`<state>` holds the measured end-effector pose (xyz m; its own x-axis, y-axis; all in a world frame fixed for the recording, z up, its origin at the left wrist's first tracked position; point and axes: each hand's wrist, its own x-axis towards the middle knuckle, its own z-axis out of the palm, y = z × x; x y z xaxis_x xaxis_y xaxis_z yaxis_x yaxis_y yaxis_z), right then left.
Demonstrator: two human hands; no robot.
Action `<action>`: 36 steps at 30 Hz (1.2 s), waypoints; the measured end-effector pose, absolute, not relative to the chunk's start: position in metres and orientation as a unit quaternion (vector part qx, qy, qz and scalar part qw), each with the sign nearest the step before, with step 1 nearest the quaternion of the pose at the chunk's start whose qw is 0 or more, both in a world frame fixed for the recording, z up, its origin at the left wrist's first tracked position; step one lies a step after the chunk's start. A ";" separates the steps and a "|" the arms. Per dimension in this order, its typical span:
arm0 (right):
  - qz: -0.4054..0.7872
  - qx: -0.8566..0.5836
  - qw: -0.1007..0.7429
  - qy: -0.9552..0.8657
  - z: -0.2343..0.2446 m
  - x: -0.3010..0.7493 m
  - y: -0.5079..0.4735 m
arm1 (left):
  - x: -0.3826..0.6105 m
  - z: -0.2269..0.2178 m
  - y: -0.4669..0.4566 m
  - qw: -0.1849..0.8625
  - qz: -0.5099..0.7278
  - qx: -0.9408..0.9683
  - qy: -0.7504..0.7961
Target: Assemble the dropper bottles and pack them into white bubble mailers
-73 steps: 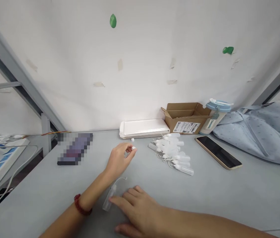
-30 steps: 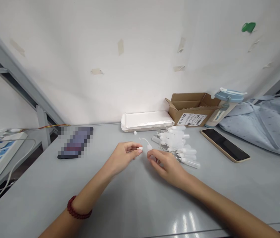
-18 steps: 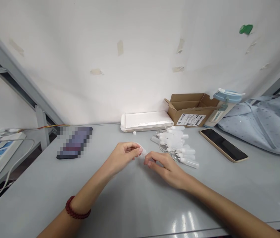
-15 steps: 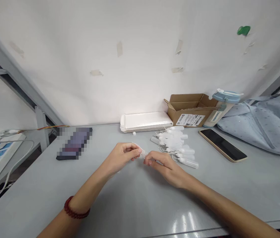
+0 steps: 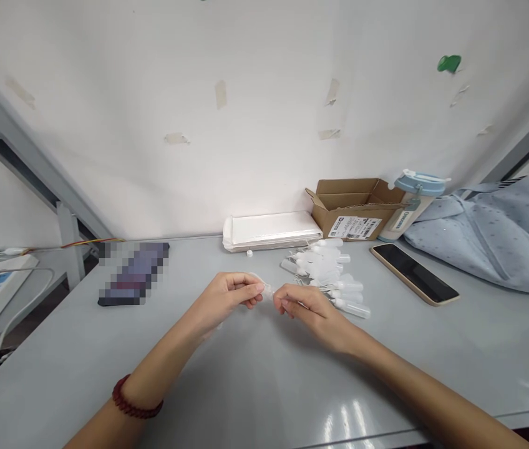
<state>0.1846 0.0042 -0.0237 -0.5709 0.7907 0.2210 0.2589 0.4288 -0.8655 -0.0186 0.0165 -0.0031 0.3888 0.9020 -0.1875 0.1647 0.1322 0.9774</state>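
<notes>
Closing their earlier gap, left hand (image 5: pixel 229 296) and right hand (image 5: pixel 314 308) now meet at 1 small translucent bottle (image 5: pixel 268 292) near the bottle pile (image 5: pixel 323 265): the left pinches its neck end, the right curls round its mostly hidden body, apparently steadying both ends.

Left hand (image 5: pixel 231 296) and right hand (image 5: pixel 311 312) close together over the table (image 5: pixel 264 386), both pinching one small translucent bottle (image 5: pixel 268 292)! Just right, a loose pile of bottles (image 5: pixel 325 268); far side, a white cap (image 5: pixel 249 254) sits before the flat white box (image 5: pixel 271 229), cardboard box (image 5: pixel 355 223) beside it.
</notes>
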 end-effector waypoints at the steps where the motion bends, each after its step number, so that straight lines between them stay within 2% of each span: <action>1: 0.413 -0.330 0.317 -0.788 -0.024 0.185 0.004 | -0.019 -0.003 0.017 0.602 0.310 0.580 0.453; 13: 0.248 -0.316 0.274 -0.874 -0.027 0.184 0.001 | -0.018 -0.003 0.017 0.607 0.284 0.575 0.469; 19: 0.118 -0.323 0.231 -0.910 -0.032 0.182 0.000 | -0.016 -0.005 0.017 0.540 0.258 0.617 0.511; 22: 0.213 -0.327 0.252 -0.886 -0.029 0.183 0.001 | -0.014 -0.005 0.015 0.522 0.254 0.639 0.505; 27: 0.518 -0.332 0.316 -0.722 -0.022 0.183 0.003 | -0.013 -0.003 0.014 0.494 0.319 0.669 0.455; 29: 0.587 -0.322 0.322 -0.669 -0.021 0.182 0.004 | -0.013 -0.001 0.014 0.501 0.333 0.661 0.449; 32: 0.559 -0.325 0.333 -0.687 -0.021 0.181 0.004 | -0.013 0.001 0.014 0.505 0.318 0.654 0.464; 36: 0.386 -0.331 0.337 -0.792 -0.025 0.181 0.002 | -0.012 0.002 0.014 0.509 0.274 0.655 0.486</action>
